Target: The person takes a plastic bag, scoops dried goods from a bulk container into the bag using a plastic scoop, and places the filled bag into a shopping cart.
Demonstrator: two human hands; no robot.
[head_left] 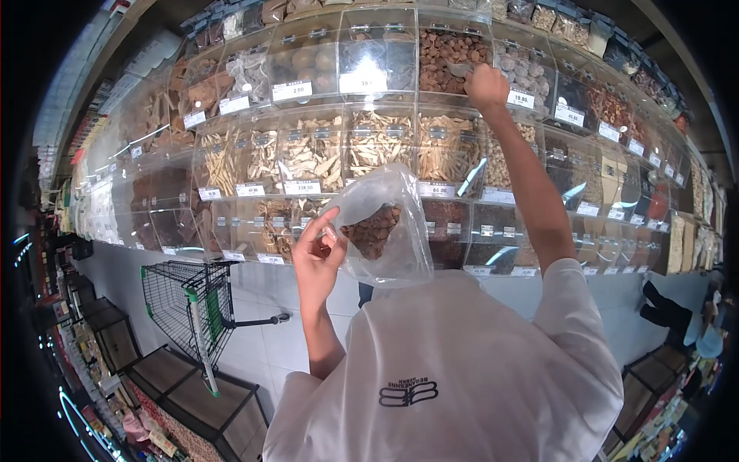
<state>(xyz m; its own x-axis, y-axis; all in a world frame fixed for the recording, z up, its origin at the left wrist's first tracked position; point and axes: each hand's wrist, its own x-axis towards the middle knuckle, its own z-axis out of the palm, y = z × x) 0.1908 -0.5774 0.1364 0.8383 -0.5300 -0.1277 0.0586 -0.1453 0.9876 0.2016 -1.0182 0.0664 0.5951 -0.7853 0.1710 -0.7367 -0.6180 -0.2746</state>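
Observation:
My left hand [319, 248] pinches the rim of a clear plastic bag [412, 254], which hangs in front of my chest with its mouth partly open. Reddish-brown dried pieces [374, 231] lie inside the bag. Up at the top row, my right hand [487, 86] is closed around the handle of a scoop [459, 69]. The scoop's bowl rests among similar brown dried pieces [450, 48] in an open-topped clear bin [454, 98]. My fingers hide most of the scoop's handle.
Tiered clear bins of dried goods with price tags [302, 187] curve around me. Pale dried slices [381, 142] fill bins just above the bag. A shopping cart [188, 300] stands on the tiled floor to my left. Another person [677, 316] is at the far right.

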